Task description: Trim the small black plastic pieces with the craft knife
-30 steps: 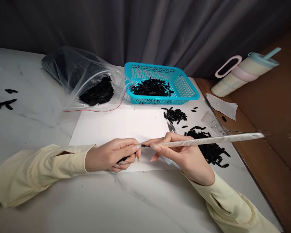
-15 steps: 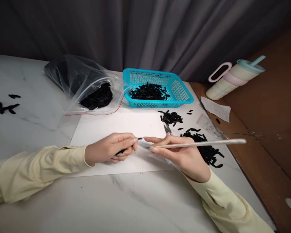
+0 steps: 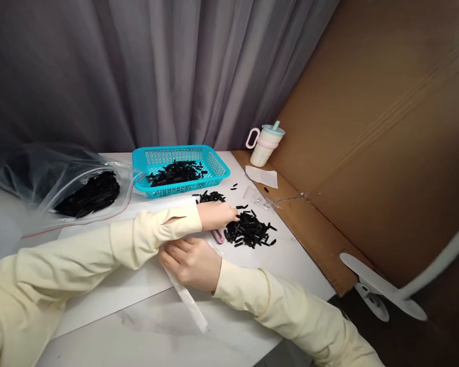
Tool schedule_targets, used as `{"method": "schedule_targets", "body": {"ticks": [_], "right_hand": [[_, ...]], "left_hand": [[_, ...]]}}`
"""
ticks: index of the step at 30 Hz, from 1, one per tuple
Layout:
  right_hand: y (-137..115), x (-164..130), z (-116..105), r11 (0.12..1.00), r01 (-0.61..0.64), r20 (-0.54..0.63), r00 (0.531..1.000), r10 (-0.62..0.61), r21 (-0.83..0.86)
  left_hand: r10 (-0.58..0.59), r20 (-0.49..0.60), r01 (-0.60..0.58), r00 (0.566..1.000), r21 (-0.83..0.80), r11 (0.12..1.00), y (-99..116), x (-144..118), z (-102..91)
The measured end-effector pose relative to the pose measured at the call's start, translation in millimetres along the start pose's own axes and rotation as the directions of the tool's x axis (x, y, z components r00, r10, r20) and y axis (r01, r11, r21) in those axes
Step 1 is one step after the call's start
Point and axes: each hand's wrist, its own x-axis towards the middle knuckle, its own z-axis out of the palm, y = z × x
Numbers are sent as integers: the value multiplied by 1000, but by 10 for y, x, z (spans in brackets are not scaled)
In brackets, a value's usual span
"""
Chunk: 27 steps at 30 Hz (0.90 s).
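Observation:
My left hand (image 3: pixel 218 215) reaches across to the left edge of a pile of small, elongated black pieces (image 3: pixel 250 229). Its fingers are drawn together, with the tips partly hidden, and what they hold I cannot make out. Below it, my right hand (image 3: pixel 193 262) is curled with its back up, closed on a long white strip (image 3: pixel 191 306) that sticks out toward the table's near edge. A pink handle (image 3: pixel 217 236), seemingly of scissors, shows between the hands and the pile. White paper (image 3: pixel 110 285) lies under both arms.
A turquoise basket (image 3: pixel 181 189) with black pieces stands at the back, beside an open zip bag (image 3: pixel 42 178) of more. A smaller black pile (image 3: pixel 212 197) lies before the basket. At the right are a tumbler (image 3: pixel 265 145), a paper slip (image 3: pixel 262 177) and a brown wall (image 3: pixel 386 127).
The view has swung right. My left hand has moved right to the black pile. My right hand has turned over and lowered, and the strip now points down toward the near edge.

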Motion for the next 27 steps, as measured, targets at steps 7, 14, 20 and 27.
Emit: {"method": "schedule_targets", "body": {"ticks": [7,14,20,27], "right_hand": [[71,-23,40,998,-55,12,998,55,-16],[44,-38,24,977,-208,-61,976,210,37],[8,-7,-1,961,-239,-148,955,258,138],[-47,219,-3,794,-343,-144,872,467,502]], "left_hand": [[34,68,-48,997,212,976,-55,141,-37],[35,-19,-32,999,107,994,-76,-459,-318],[-412,-49,314,910,-568,761,-153,-1216,-372],[-529,19,337,848,-790,512,-291,-1700,-112]]}}
